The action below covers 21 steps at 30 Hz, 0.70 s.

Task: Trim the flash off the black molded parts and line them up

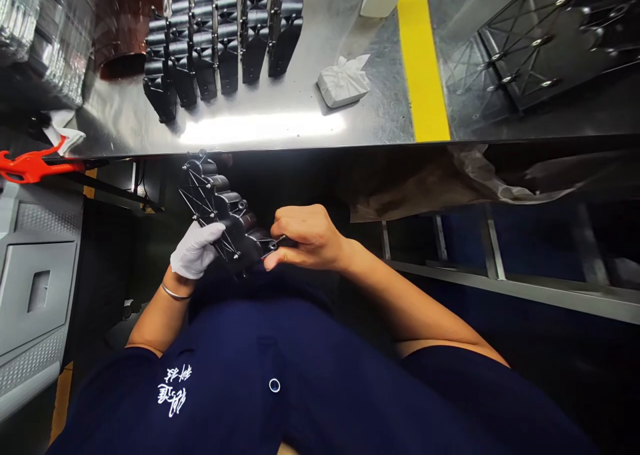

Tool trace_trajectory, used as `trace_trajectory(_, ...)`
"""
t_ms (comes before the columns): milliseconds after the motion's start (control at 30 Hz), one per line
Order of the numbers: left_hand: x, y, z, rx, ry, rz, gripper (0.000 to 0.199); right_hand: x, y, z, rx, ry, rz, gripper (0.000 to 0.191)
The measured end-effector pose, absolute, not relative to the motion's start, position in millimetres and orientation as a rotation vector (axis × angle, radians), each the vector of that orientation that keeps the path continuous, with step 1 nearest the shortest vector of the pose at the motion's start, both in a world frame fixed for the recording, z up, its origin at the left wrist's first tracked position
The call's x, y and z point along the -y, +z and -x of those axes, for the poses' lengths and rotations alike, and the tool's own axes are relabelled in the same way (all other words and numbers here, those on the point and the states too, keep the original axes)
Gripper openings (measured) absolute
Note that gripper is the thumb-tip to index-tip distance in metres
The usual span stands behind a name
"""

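A black molded plastic part with rounded barrels and thin crossed ribs is held in front of my body, tilted down to the right. My left hand, in a white glove, is closed around its lower left side, thumb over the ribs. At the part's lower right end is my bare right hand, with thumb and forefinger pinched together. A thin dark sliver and a speck of red show by those fingertips, too small to name. Similar black parts stand in a row on the metal table.
A white wrapped bundle sits on the table, left of a yellow stripe. Clear plastic packs are stacked at the left, above an orange-red tool handle. More black ribbed parts lie far right. A metal rail runs below.
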State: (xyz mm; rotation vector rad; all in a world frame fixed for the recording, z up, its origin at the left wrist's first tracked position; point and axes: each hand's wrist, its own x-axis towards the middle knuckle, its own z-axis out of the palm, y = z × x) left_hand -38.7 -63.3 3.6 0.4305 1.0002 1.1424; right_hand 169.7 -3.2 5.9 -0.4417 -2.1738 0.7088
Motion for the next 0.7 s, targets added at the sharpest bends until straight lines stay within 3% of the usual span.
trace_trajectory(133,63.9,-2.0,35.3,-1.027,1.173,-0.339,0.026,1.7,5.7,-169.0,2.206,0.626,0.472,0.053)
trace_trajectory(500,63.9,-2.4,23.1,-0.956,1.191,-0.059,0.028,-2.0,2.9,-170.3,2.224,0.399,0.547,0.053)
trace_trajectory(700,63.2,-0.7,16.1,-0.91,1.19,-0.009,0.024,-4.2,1.1,-172.2,2.175,0.5,0.637,0.053)
